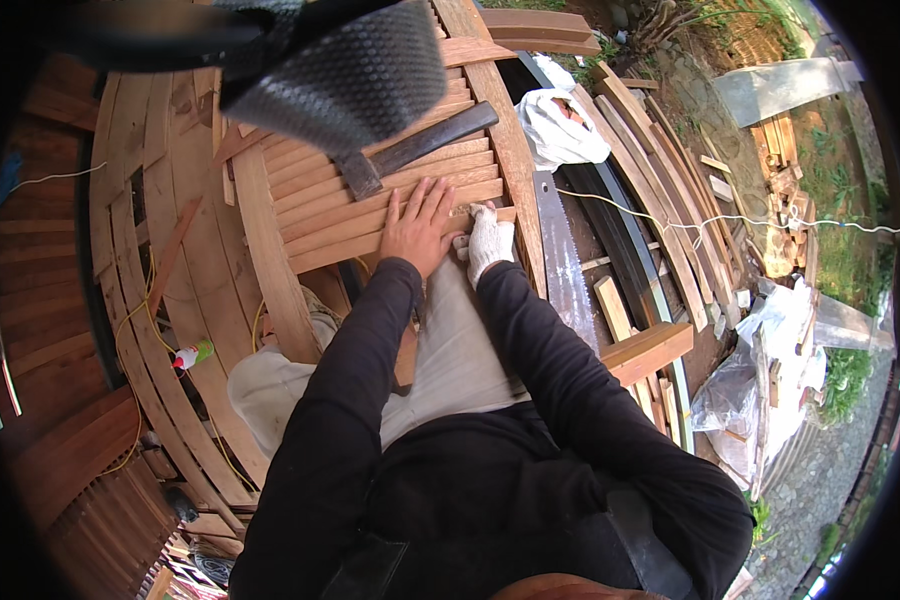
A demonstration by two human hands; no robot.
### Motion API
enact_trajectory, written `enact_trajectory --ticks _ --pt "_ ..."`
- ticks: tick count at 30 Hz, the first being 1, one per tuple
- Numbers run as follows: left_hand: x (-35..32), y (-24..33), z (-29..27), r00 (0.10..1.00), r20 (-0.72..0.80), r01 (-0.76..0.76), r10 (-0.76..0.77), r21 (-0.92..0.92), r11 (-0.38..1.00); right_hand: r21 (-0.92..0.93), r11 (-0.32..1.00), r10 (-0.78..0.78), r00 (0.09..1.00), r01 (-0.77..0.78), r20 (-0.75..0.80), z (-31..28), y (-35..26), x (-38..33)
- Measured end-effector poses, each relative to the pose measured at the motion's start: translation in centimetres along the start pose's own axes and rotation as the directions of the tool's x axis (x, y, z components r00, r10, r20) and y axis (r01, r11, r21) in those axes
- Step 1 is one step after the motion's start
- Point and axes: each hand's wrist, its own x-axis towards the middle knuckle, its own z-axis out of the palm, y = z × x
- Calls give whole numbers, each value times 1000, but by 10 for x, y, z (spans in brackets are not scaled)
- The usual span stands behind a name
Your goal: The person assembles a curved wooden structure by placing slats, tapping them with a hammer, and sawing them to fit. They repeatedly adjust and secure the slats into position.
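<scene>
My left hand [420,225], bare, lies flat with fingers spread on the lower slats of a louvred wooden frame [272,225]. Beside it my right hand [490,240], in a white knit glove, is closed at the right end of the lowest slats [345,245]. Its fingertips curl in, and whatever they hold is too small to make out. A hammer [435,138] with a dark handle rests across the slats just beyond my left hand. To the right of the frame lies a handsaw [562,255] with a worn metal blade.
A blurred dark textured object [345,75] covers the top. Right of the frame are a white plastic bag [560,130], stacked boards [660,190], a white cord [730,222] and a wood block [648,353]. Left, a small bottle [192,353] and yellow cord [130,315] lie on planks.
</scene>
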Motion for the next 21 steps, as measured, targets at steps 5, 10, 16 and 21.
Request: enact_trajectory --ticks 5,10,16,21 --pt "3 -2 -1 1000 12 21 -21 5 1000 -39 999 -14 1000 14 19 -1 -4 1" --pt "5 -2 1 1000 15 20 -20 15 1000 -60 997 -50 999 49 -14 1 0 9" --pt "4 0 -3 999 22 31 -32 11 999 -87 994 -64 997 61 -35 1 4 10" --pt "6 0 -4 997 72 37 -41 55 998 -59 997 -53 995 48 -79 10 1 7"
